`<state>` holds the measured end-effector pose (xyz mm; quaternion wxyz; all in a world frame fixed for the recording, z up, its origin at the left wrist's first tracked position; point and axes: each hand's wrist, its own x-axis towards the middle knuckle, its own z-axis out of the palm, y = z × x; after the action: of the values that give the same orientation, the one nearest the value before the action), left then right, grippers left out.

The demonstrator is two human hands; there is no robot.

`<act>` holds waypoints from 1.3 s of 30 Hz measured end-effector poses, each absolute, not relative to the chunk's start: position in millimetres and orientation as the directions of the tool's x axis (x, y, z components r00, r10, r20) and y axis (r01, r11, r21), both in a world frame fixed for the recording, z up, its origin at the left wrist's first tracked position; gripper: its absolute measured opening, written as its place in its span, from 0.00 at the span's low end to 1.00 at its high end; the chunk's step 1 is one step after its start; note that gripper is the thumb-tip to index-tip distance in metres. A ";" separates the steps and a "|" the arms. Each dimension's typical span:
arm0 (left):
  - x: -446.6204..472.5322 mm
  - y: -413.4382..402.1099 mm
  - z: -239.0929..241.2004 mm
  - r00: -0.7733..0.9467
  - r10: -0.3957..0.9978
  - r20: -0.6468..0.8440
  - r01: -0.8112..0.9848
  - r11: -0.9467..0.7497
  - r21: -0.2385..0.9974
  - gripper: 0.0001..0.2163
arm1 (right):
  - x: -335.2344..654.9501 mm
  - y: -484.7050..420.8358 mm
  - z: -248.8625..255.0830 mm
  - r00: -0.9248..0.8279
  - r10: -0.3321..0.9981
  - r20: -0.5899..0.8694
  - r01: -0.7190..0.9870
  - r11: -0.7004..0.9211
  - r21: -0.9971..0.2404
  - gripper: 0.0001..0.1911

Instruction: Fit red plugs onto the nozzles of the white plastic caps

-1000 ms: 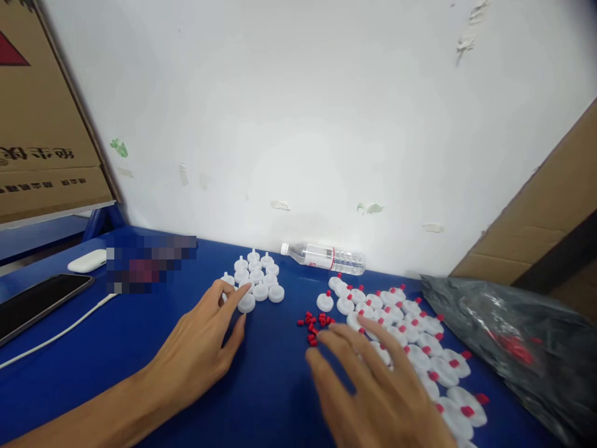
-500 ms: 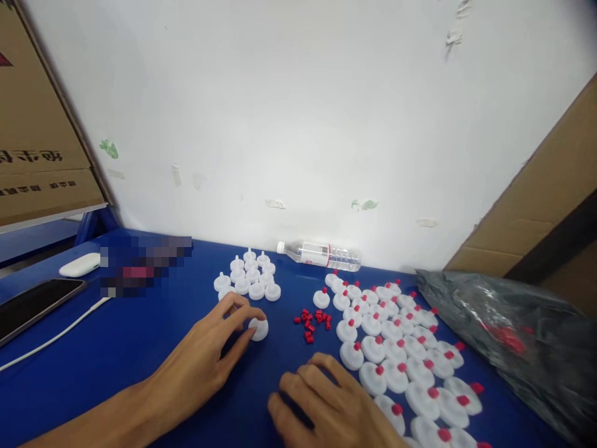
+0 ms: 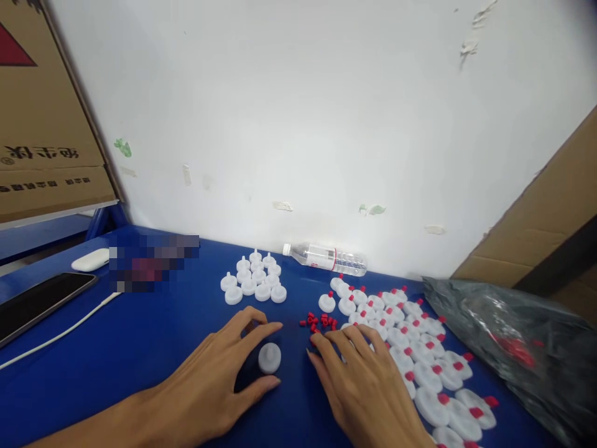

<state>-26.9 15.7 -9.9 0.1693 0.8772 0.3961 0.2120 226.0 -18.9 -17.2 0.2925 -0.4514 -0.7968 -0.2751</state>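
My left hand [image 3: 224,373] rests on the blue table [image 3: 140,348] with thumb and fingers curled round a single white plastic cap [image 3: 269,358]. My right hand [image 3: 361,379] lies palm down beside it, fingers stretched forward, their tips at a small scatter of red plugs [image 3: 321,322]; whether it pinches one I cannot tell. Behind the left hand stands a cluster of plain white caps [image 3: 254,280]. To the right lies a wide spread of white caps with red plugs fitted [image 3: 420,361], partly under my right hand.
A clear water bottle [image 3: 326,256] lies along the white wall. A dark plastic bag [image 3: 513,348] with red bits sits at the right. A phone [image 3: 37,302], white cable [image 3: 60,333] and white case [image 3: 91,259] lie far left. Cardboard boxes stand at both sides.
My left hand has drawn one white cap out of the cluster toward me. My right hand pulled back, then reached forward again to the red plugs.
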 end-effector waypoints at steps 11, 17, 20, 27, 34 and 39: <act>-24.1 18.2 0.8 0.610 0.751 0.254 0.575 -0.640 0.509 0.12 | 232.5 -18.4 -17.3 -0.471 0.578 0.666 0.862 0.462 0.209 0.18; -25.2 16.4 -1.6 0.638 0.702 0.318 0.562 -0.706 0.431 0.16 | 227.2 -26.3 -2.0 -0.436 0.508 0.743 0.769 0.639 0.014 0.13; -25.5 14.8 -1.6 0.660 0.681 0.316 0.528 -0.721 0.450 0.17 | 222.0 -29.8 2.5 -0.387 0.481 0.787 0.717 0.693 -0.071 0.12; -22.0 8.0 1.7 0.695 0.679 0.236 0.497 -0.692 0.524 0.13 | 212.8 -32.8 0.3 -0.346 0.544 0.764 0.587 0.761 -0.276 0.08; -25.1 7.1 -7.3 0.663 0.658 0.357 0.488 -0.741 0.461 0.16 | 214.9 -34.3 -5.5 -0.360 0.560 0.746 0.587 0.757 -0.285 0.08; -30.9 2.7 -15.2 0.574 0.665 0.478 0.518 -0.747 0.417 0.21 | 214.8 -35.3 -0.6 -0.364 0.549 0.752 0.609 0.751 -0.254 0.10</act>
<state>-30.9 2.7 -15.2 0.1160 0.8795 0.3364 0.3161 214.8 -35.3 -0.6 0.4414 -0.3510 -0.8251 -0.0337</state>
